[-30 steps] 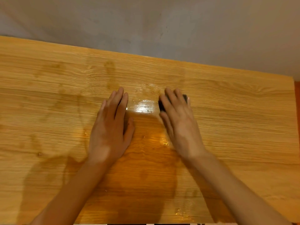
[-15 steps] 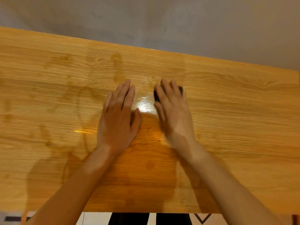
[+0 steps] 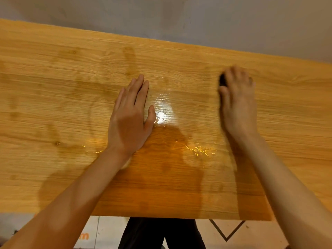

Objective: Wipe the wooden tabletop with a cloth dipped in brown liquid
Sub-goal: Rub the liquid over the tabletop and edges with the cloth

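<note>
The wooden tabletop (image 3: 53,108) fills the view, with faint brown smears on its left half and a wet, shiny patch in the middle. My left hand (image 3: 130,117) lies flat on the wood, fingers straight and together. My right hand (image 3: 237,105) is blurred, far right of the wet patch, and presses down on a small dark cloth (image 3: 222,80). Only a corner of the cloth shows beside the fingers; the hand hides the remainder.
A grey wall (image 3: 179,18) runs behind the table's far edge. Below the near edge I see a white floor sheet with black lines (image 3: 226,230) and dark trousers (image 3: 158,232). Small glistening droplets (image 3: 197,150) sit on the wood between my arms.
My right hand has slid the cloth to the right, away from the left hand. The left hand has stayed flat where it was. More of the table's near edge shows now.
</note>
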Action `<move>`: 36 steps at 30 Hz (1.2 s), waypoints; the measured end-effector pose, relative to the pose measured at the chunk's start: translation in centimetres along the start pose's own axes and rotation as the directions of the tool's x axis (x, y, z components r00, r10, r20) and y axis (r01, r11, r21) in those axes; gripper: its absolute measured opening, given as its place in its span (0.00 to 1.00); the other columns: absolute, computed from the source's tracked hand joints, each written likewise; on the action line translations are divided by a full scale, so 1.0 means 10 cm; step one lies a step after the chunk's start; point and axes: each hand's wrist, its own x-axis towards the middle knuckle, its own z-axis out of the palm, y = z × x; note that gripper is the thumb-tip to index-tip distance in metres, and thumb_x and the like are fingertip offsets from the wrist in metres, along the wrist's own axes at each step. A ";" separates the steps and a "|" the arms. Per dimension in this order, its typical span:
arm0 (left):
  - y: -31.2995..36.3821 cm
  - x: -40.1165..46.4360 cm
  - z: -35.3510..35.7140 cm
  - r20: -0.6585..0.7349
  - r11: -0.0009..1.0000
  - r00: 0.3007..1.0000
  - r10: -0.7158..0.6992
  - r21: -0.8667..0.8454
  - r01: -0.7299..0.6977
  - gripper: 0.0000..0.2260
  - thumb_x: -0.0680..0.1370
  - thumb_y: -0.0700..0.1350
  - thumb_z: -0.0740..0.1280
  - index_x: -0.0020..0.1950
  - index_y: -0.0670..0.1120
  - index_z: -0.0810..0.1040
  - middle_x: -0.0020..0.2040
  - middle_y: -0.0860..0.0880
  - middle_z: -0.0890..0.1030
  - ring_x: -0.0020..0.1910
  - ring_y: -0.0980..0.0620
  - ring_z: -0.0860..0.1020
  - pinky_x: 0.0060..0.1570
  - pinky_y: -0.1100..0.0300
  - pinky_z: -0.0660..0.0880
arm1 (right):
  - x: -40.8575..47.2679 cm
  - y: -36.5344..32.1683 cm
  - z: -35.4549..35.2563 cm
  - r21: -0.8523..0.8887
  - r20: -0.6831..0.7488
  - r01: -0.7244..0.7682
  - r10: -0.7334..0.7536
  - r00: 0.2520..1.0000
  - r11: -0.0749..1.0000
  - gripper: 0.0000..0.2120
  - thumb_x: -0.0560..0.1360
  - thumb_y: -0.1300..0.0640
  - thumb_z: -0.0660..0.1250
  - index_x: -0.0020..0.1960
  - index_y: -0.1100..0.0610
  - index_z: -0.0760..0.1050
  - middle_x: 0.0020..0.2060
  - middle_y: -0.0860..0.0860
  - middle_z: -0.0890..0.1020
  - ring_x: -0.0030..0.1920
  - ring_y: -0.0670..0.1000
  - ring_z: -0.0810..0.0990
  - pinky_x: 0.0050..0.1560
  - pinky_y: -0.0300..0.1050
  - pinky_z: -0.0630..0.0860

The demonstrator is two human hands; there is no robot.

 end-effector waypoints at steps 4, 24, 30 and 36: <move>-0.01 0.00 0.01 -0.006 1.000 1.000 0.007 0.017 -0.007 0.23 0.83 0.44 0.59 0.78 0.38 0.66 0.79 0.42 0.66 0.79 0.44 0.62 0.79 0.48 0.57 | -0.11 -0.01 0.00 0.085 -0.122 -0.289 0.298 0.947 0.954 0.23 0.83 0.55 0.50 0.76 0.60 0.61 0.76 0.59 0.60 0.77 0.61 0.55 0.77 0.57 0.48; 0.03 -0.02 -0.07 0.062 0.999 0.998 -0.026 -0.031 0.028 0.24 0.85 0.48 0.56 0.79 0.40 0.63 0.80 0.44 0.63 0.81 0.47 0.59 0.80 0.47 0.54 | -0.78 -0.87 0.24 0.017 -0.001 -0.072 0.072 0.997 0.997 0.26 0.83 0.54 0.52 0.78 0.62 0.51 0.77 0.59 0.56 0.78 0.58 0.53 0.78 0.57 0.48; 0.00 -0.02 -0.07 0.087 0.998 0.996 -0.029 -0.047 0.033 0.25 0.85 0.49 0.56 0.80 0.41 0.63 0.81 0.46 0.62 0.81 0.48 0.58 0.81 0.53 0.50 | -0.86 -0.02 -0.03 -0.033 0.043 0.037 -0.036 0.998 0.999 0.28 0.79 0.61 0.62 0.77 0.59 0.57 0.76 0.59 0.61 0.77 0.59 0.57 0.77 0.58 0.53; 0.04 -0.27 -0.27 0.188 0.996 0.982 -0.026 -0.079 0.042 0.25 0.84 0.50 0.57 0.80 0.42 0.62 0.81 0.46 0.61 0.81 0.47 0.57 0.80 0.54 0.49 | -0.96 0.08 -0.08 0.079 -0.145 -0.312 0.320 0.936 0.947 0.24 0.82 0.60 0.55 0.77 0.61 0.58 0.76 0.61 0.59 0.77 0.62 0.54 0.76 0.61 0.50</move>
